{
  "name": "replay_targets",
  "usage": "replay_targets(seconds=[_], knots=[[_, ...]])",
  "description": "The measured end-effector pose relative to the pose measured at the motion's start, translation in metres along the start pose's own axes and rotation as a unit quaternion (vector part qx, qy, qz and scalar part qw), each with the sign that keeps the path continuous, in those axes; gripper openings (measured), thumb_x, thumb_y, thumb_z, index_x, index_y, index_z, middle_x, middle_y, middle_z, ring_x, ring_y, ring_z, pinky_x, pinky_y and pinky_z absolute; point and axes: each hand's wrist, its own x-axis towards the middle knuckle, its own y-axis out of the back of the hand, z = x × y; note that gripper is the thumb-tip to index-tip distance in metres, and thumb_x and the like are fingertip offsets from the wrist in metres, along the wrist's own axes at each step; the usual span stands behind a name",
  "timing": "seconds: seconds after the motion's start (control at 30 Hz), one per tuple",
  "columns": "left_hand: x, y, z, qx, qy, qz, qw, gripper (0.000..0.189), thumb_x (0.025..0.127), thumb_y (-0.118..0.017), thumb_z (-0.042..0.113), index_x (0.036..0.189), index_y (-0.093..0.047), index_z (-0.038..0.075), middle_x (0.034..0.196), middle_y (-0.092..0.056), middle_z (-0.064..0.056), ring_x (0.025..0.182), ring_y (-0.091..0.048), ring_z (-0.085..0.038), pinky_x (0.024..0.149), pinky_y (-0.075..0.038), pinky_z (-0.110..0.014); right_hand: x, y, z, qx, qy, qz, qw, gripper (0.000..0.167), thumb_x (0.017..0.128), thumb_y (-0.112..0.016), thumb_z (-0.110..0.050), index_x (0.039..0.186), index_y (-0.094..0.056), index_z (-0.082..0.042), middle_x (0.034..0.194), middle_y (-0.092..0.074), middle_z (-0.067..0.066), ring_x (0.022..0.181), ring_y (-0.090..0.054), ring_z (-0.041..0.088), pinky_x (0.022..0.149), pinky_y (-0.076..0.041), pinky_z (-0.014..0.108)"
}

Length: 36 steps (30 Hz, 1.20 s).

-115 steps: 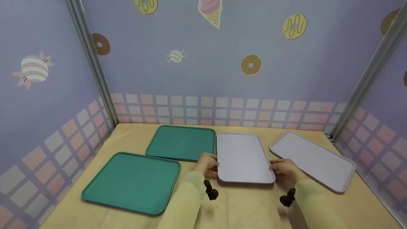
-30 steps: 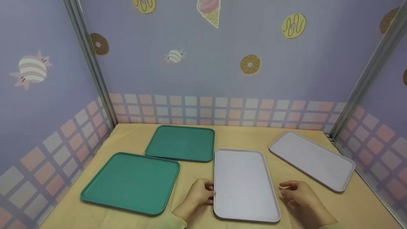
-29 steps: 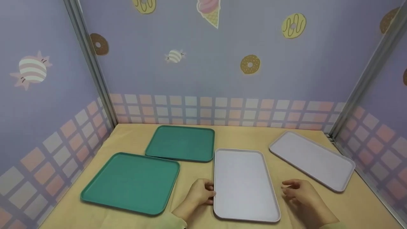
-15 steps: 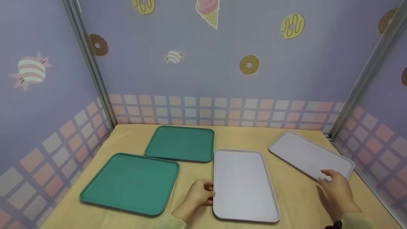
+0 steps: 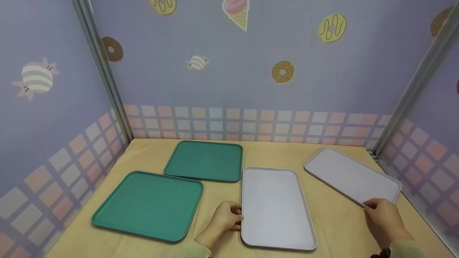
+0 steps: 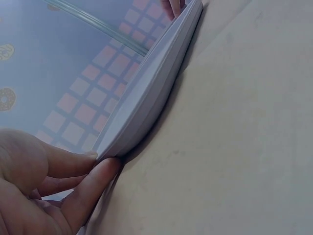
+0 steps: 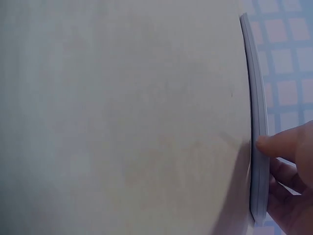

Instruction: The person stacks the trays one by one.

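In the head view, a pale white rectangular tray (image 5: pixel 278 209) lies at the middle front of the table. My left hand (image 5: pixel 224 216) pinches its left rim; the left wrist view shows thumb and finger of that hand (image 6: pixel 54 181) at the tray's edge (image 6: pixel 142 103). A second white tray (image 5: pixel 351 175) lies slantwise at the right. At its near edge is my right hand (image 5: pixel 385 216). Seen from the right wrist, the thumb (image 7: pixel 279 144) presses the outer side of that tray's rim (image 7: pixel 258 122), with the other fingers on its far side.
Two green trays lie on the left, one at the back (image 5: pixel 206 161) and one nearer (image 5: pixel 148 206). A yellow cloth (image 5: pixel 215 193) covers the table. Patterned walls (image 5: pixel 229 71) with metal corner posts (image 5: pixel 107 79) enclose the back and sides.
The middle white tray has slid toward me, away from the back green tray's side. My right hand has left it and moved right to the slanted white tray; my left hand stays on the middle one.
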Motion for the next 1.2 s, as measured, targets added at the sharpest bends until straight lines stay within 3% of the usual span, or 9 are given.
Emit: replay_targets(seconds=[0.2,0.43,0.63,0.8,1.03,1.1,1.2], knots=[[0.0,0.001,0.001,0.012,0.003,0.005,0.9999,0.03,0.087,-0.067,-0.014,0.116,-0.069,-0.009,0.088,-0.059,-0.005,0.071,-0.063,-0.013,0.059,-0.064,-0.029,0.001,0.002,-0.004,-0.02,0.007,0.001,0.9998,0.023,0.096,-0.063,-0.006,0.112,-0.072,0.007,0.109,-0.07,0.03,0.103,-0.065,0.047,0.087,-0.054,0.06],[-0.001,0.001,0.001,0.01,0.01,0.003,0.9999,0.032,0.088,-0.068,-0.013,0.119,-0.069,-0.009,0.089,-0.06,-0.006,0.073,-0.063,-0.014,0.059,-0.064,-0.03,-0.007,0.004,-0.016,-0.043,0.015,-0.043,0.998,0.02,0.095,-0.071,-0.017,0.105,-0.077,-0.001,0.108,-0.073,0.026,0.096,-0.068,0.042,0.078,-0.057,0.054],[-0.001,0.001,0.001,0.0,0.005,-0.002,1.0,0.031,0.088,-0.067,-0.013,0.119,-0.068,-0.01,0.089,-0.06,-0.005,0.072,-0.063,-0.014,0.059,-0.064,-0.03,-0.02,0.001,-0.032,-0.053,0.039,-0.058,0.9962,0.018,0.091,-0.076,-0.018,0.098,-0.077,-0.002,0.096,-0.075,0.02,0.087,-0.07,0.035,0.074,-0.058,0.052],[-0.001,0.001,0.001,0.004,-0.005,-0.001,1.0,0.031,0.087,-0.067,-0.013,0.119,-0.068,-0.01,0.09,-0.06,-0.006,0.073,-0.062,-0.014,0.058,-0.064,-0.03,-0.033,-0.006,-0.049,-0.053,0.036,-0.072,0.9954,0.009,0.089,-0.073,-0.015,0.09,-0.074,-0.006,0.085,-0.072,0.007,0.076,-0.063,0.022,0.065,-0.053,0.041],[-0.001,0.001,0.001,0.008,-0.005,0.001,1.0,0.032,0.087,-0.067,-0.013,0.118,-0.068,-0.011,0.091,-0.06,-0.008,0.073,-0.062,-0.014,0.059,-0.064,-0.03,-0.047,-0.019,-0.075,-0.054,0.041,-0.077,0.9947,0.01,0.083,-0.077,-0.016,0.081,-0.072,-0.008,0.097,-0.075,0.02,0.092,-0.069,0.039,0.079,-0.056,0.061],[-0.001,0.001,0.001,0.009,-0.005,0.002,0.9999,0.032,0.087,-0.067,-0.013,0.118,-0.068,-0.011,0.092,-0.061,-0.01,0.074,-0.062,-0.014,0.059,-0.064,-0.031,-0.05,-0.024,-0.082,-0.047,0.032,-0.079,0.9953,0.01,0.083,-0.078,-0.015,0.08,-0.071,-0.008,0.092,-0.075,0.016,0.087,-0.068,0.035,0.078,-0.057,0.058],[0.0,0.001,0.0,0.008,-0.003,0.002,1.0,0.032,0.087,-0.067,-0.013,0.119,-0.068,-0.011,0.093,-0.061,-0.01,0.074,-0.062,-0.014,0.06,-0.064,-0.031,-0.054,-0.03,-0.091,-0.029,0.011,-0.081,0.9962,0.012,0.083,-0.078,-0.014,0.077,-0.07,-0.007,0.076,-0.07,0.006,0.073,-0.064,0.024,0.068,-0.056,0.045]])
